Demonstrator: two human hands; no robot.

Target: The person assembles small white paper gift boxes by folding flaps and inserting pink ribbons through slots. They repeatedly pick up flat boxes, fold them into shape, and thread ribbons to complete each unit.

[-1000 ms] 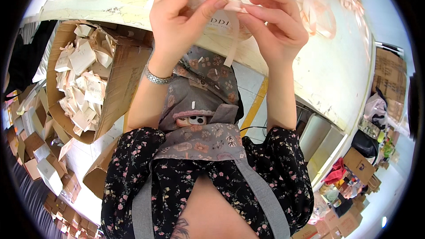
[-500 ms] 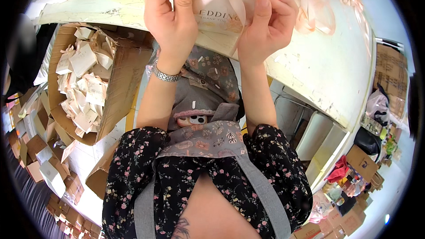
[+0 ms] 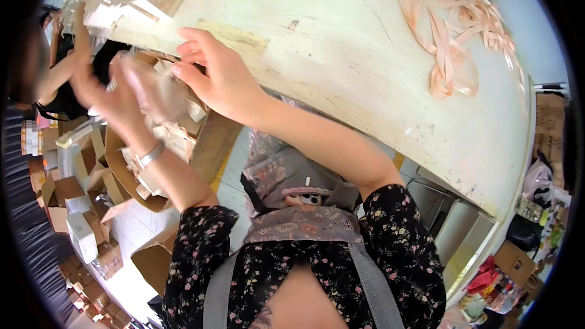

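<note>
My left hand [image 3: 119, 100], smeared by motion, is over the large open cardboard box [image 3: 210, 146] at the left. Against its fingers is a blurred pale pink-white shape [image 3: 159, 94] that looks like the small gift box; whether the hand still grips it cannot be made out. My right hand [image 3: 222, 76] hovers at the table's left front edge, beside that box, with its thumb and fingers apart and nothing seen between them. Inside the cardboard box lie several small white gift boxes [image 3: 173, 137] with ribbons, partly hidden by my left arm.
Loose peach ribbons [image 3: 448, 55] lie in a tangle on the right of the white table [image 3: 341, 49]. White flat card pieces [image 3: 143, 12] are at its far left. Another person's arm [image 3: 58, 76] shows at the left. Open cartons [image 3: 67, 198] crowd the floor there.
Both hands have swung left from the table's front edge to the cardboard box. The ribboned gift box, held between both hands before, has left the right hand. My view has turned too.
</note>
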